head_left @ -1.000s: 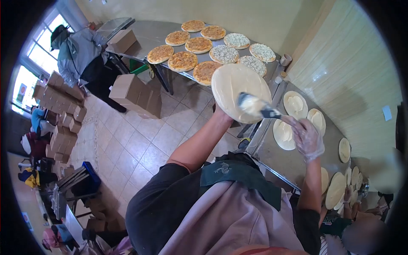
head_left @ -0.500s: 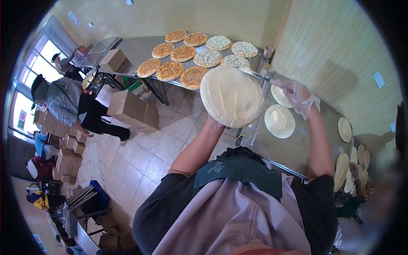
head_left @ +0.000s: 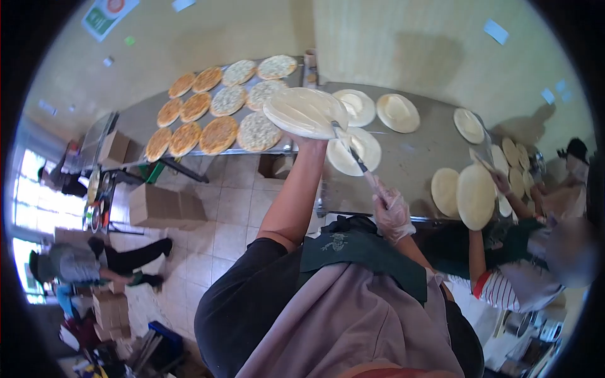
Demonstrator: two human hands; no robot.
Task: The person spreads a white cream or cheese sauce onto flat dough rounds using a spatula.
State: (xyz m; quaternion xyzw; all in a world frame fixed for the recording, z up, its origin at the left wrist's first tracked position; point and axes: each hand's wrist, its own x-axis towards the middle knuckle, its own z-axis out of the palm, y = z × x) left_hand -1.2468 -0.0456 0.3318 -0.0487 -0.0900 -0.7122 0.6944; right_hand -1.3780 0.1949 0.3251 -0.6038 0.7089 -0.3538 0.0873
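Note:
My left hand (head_left: pixel 305 141) holds up a round pizza base (head_left: pixel 296 108) from below; its fingers are hidden under the disc. White cream is spread across the top of the base, which tilts in the air. In my right hand (head_left: pixel 392 215), covered by a clear plastic glove, is a spatula (head_left: pixel 358 161) with a dark blade smeared with cream. The blade's tip lies at the right edge of the raised base. Just below it on the metal table is another base (head_left: pixel 357 156) with cream on it.
Pizzas with orange topping (head_left: pixel 218 135) and white crumbly topping (head_left: pixel 259 131) stand in rows on the left table. More cream-topped bases (head_left: pixel 397 113) lie on the metal table (head_left: pixel 416 165). At right, a co-worker holds a base (head_left: pixel 476 196). Cardboard boxes (head_left: pixel 165 206) stand on the floor.
The view has swung right, bringing the co-worker into fuller sight. The spatula has moved from the far edge of the base to its right edge, and my right hand is closer to my body.

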